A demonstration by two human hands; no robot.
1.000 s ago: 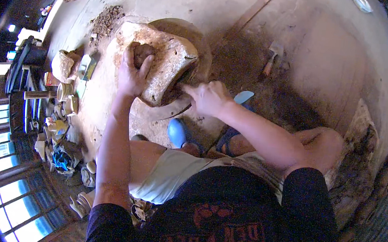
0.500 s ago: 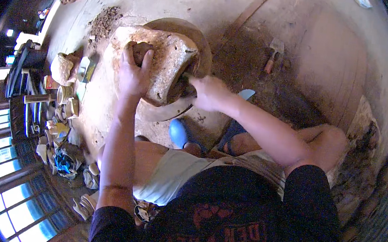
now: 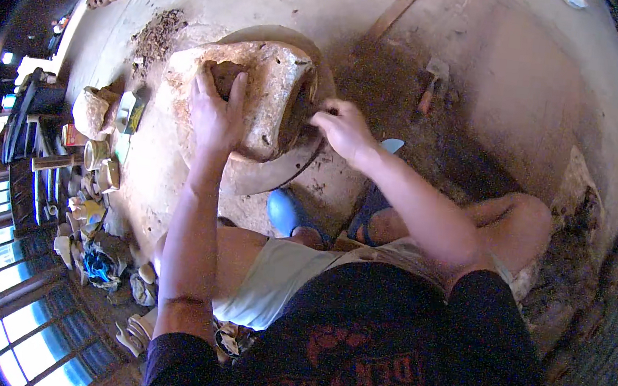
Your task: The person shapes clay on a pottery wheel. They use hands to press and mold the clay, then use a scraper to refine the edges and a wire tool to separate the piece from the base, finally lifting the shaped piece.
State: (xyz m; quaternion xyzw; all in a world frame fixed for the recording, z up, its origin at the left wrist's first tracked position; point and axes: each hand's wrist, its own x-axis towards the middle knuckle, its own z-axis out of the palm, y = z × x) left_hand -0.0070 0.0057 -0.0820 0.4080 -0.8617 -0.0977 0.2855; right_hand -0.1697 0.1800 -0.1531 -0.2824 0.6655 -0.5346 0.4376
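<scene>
On a dusty floor [image 3: 487, 99] a pale block [image 3: 259, 96] lies on a round slab [image 3: 272, 177], long axis left to right. The left hand [image 3: 215, 110] grips its top hollow; the right hand [image 3: 343, 128] pinches at its right end.

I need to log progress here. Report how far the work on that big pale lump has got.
Done: the clay lump already sits as a rough block on the round board, and crumbs lie scattered beside it. In hand: the left hand presses on its top while the right hand works its side. Left: the surface looks uneven and cracked, with no finished shape yet.
</scene>
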